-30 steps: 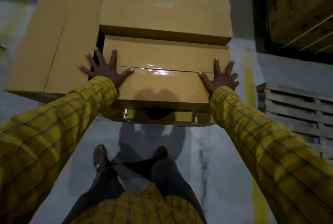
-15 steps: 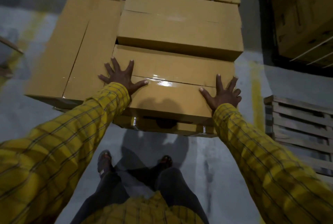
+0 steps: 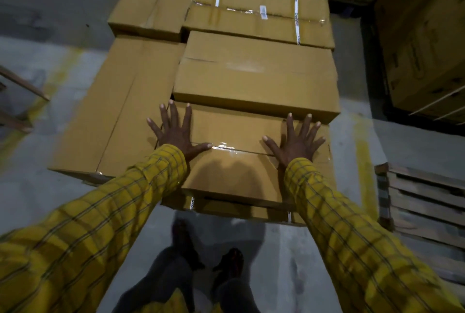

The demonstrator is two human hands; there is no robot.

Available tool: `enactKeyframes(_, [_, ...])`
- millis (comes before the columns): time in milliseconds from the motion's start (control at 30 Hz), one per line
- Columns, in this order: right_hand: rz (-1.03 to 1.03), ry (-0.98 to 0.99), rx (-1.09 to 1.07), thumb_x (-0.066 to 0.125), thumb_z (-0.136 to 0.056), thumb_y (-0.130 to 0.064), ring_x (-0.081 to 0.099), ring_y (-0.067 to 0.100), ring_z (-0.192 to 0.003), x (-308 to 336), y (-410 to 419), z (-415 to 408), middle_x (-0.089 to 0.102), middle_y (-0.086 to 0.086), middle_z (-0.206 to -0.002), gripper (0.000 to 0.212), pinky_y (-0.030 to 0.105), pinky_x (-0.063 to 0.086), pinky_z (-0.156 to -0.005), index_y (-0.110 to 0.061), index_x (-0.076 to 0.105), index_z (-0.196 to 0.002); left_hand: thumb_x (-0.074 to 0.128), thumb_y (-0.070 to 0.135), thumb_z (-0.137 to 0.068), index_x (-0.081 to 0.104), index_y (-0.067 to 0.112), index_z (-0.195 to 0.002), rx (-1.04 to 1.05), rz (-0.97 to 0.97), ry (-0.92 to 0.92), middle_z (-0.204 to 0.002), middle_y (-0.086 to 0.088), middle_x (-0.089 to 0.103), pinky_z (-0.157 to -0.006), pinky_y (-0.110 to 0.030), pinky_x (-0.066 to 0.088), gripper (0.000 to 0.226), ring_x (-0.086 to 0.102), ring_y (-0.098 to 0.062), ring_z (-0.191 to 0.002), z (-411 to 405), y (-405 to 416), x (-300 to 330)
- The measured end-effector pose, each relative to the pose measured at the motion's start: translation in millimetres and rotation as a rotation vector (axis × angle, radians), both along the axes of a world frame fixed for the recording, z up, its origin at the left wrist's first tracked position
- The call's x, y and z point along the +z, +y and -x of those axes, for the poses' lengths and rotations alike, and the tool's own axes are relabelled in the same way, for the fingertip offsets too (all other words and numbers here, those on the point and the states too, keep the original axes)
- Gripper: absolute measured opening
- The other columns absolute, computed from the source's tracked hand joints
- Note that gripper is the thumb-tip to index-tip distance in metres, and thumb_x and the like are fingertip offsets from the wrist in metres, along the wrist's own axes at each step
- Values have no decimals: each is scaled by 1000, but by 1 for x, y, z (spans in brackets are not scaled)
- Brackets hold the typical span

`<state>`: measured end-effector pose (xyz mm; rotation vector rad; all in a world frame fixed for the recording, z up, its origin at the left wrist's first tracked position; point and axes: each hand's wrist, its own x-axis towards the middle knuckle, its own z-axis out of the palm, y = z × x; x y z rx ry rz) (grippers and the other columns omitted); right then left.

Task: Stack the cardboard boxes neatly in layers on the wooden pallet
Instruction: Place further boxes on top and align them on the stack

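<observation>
Pressing flat on the near cardboard box (image 3: 234, 161): left hand (image 3: 177, 133) and right hand (image 3: 295, 142), each grip spread apart, fingers straight and splayed, palms down on the top face, clamped on nothing.

Near cardboard box: closest of the stack, top seam sealed with glossy clear tape (image 3: 226, 149) running between the two hands. Sits on a lower box (image 3: 226, 208) whose front edge projects just beneath it.

Middle box (image 3: 256, 78): directly beyond the near box, top face higher, front edge just beyond the fingertips.

Far box (image 3: 256, 18): beyond the middle box, bound with white straps and clear tape.

Long box (image 3: 125, 111): just beside the near box on the left, lying lengthwise; a further long box (image 3: 156, 2) beyond it.

Wooden pallet (image 3: 425, 202): on the concrete floor (image 3: 284, 262) at right, apart from the stack. Whatever the stack rests on is hidden.

Large cartons (image 3: 425, 43): upper right, strapped.

Sleeves (image 3: 105, 219): yellow check, both arms extended. Feet (image 3: 229, 259) on the floor below the stack.
</observation>
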<state>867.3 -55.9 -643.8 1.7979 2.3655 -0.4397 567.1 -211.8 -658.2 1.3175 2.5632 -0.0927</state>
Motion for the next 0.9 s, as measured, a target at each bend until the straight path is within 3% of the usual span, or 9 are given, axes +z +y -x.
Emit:
enactKeyframes(133, [-63,91,63,21,-71,-100,-22,45,-154,18,29,46,-22,13,-170,111,75,-8,-117,-42,-4,-163,42,102,-59,-30,27,-158,-4,-101,-75,-167,-15,-28,-111,-80,-3,143,-24,-44,-153,27,33,12])
enactKeyframes(300, [-60,79,100,25,-89,-87,-25,43,-153,21,69,87,-24,11,-170,87,74,-9,-117,-47,0,-162,49,78,-88,-10,20,-164,114,-321,-311,-172,-13,-12,-119,-72,1,112,-11,-42,-156,66,90,21])
enactKeyframes(433, [20,-17,48,19,-95,-80,-22,41,-155,20,96,94,-20,7,-171,77,73,-12,-117,-47,3,-162,49,69,-95,2,14,-165,103,-294,-331,-171,-19,1,-122,-68,1,101,-5,-46,-156,81,122,21])
enactKeyframes(567, [59,-74,-79,19,-94,-82,-19,42,-155,18,124,69,-15,8,-172,78,73,-11,-117,-47,4,-162,49,70,-94,6,14,-165,75,-240,-285,-172,-17,0,-121,-70,1,100,-6,-46,-156,91,135,16])
enactKeyframes(767, [83,25,-458,37,-83,-91,0,51,-154,19,168,12,-7,20,-171,93,72,8,-120,-48,10,-161,48,94,-74,4,31,-162,248,-178,-336,-172,-6,6,-112,-79,-7,117,-4,-49,-155,113,130,10])
enactKeyframes(900, [97,137,-511,51,-74,-93,28,51,-143,20,177,-2,24,26,-158,104,63,29,-117,-49,12,-161,42,100,-68,16,34,-161,268,-166,-358,-173,0,7,-111,-81,-11,117,-8,-45,-156,122,128,5])
